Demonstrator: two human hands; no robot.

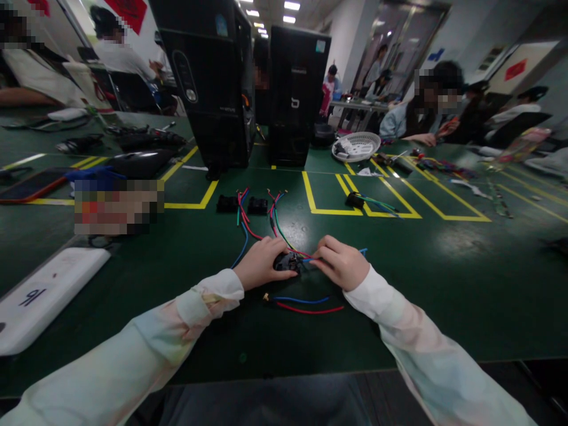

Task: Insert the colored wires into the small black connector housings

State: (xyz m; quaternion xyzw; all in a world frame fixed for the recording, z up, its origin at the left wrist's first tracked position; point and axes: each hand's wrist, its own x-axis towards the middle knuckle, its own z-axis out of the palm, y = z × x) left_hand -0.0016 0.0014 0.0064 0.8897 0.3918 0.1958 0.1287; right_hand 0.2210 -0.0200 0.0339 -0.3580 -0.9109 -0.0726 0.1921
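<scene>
My left hand (265,263) grips a small black plastic housing (288,261) with wires coming out of it. Just to its right, my right hand (341,262) pinches red and blue wires (306,257) close to where they leave the housing; a blue end sticks out past the fingers. In front of my hands lie a loose blue wire (306,300) and a loose red wire (310,309), joined at a small brass-coloured terminal (266,297). Beyond my left hand sit two more black housings, one on the left (227,204) and one on the right (258,205), with coloured wires beside them.
Two black computer towers, a left one (208,89) and a right one (293,94), stand behind the work spot. Another wired black housing (354,200) lies right of centre by yellow tape. A white basket (356,147) is farther back. A white case (53,296) lies left. A person (439,106) sits across.
</scene>
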